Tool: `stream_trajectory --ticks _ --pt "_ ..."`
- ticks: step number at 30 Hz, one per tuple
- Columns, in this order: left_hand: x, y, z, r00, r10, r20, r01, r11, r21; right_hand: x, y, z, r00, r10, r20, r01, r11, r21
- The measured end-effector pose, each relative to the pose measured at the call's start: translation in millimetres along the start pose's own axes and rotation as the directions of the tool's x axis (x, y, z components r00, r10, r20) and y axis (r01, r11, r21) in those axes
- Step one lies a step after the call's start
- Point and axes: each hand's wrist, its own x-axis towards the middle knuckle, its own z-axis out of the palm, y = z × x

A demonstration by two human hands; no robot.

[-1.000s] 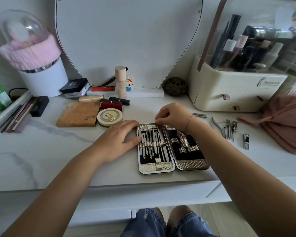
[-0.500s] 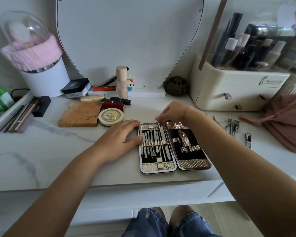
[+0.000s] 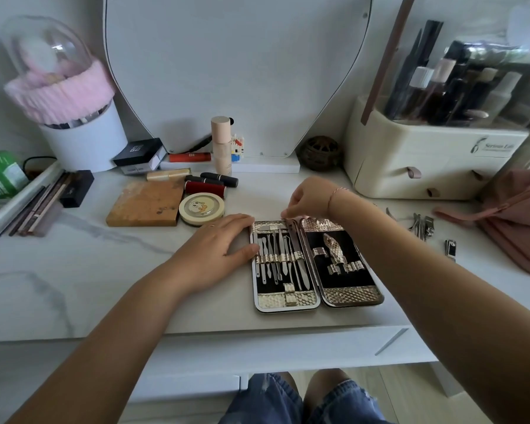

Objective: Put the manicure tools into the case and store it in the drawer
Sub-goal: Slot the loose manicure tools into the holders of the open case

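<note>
Both forearms are bare, with no sleeves in view. The right hand (image 3: 306,198) has a thin pinkish bracelet (image 3: 334,195) around its wrist. The left hand (image 3: 214,249) wears a slim ring (image 3: 211,225) on 1 finger. Below the desk edge, the 2 bare knees show beneath frayed blue denim shorts (image 3: 288,399).

A home dressing table: mirror (image 3: 236,71), lipsticks (image 3: 210,183), cosmetics organiser (image 3: 426,157) (bottles inside), marble-look top (image 3: 58,270).
</note>
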Motion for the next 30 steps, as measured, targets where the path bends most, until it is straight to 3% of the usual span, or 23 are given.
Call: stream_trajectory --ticks 7,15,24,30 --pt "1 -3 2 1.0 0.001 -0.006 -0.001 1.0 -0.011 -17 6 5 0.987 -0.117 -0.11 0.104 0.987 -0.118" --pt "1 -1 1 1.0 0.013 -0.018 -0.013 1.0 -0.016 -36 31 9 0.955 -0.232 -0.186 0.251 0.964 0.086" --pt "0 1 0 1.0 -0.011 0.006 0.011 1.0 -0.015 -53 37 20 0.943 -0.303 -0.139 0.286 0.95 -0.128" --pt "0 2 0 1.0 -0.005 -0.004 0.005 1.0 -0.007 -62 40 23 0.918 -0.334 -0.214 0.31 0.941 -0.136"
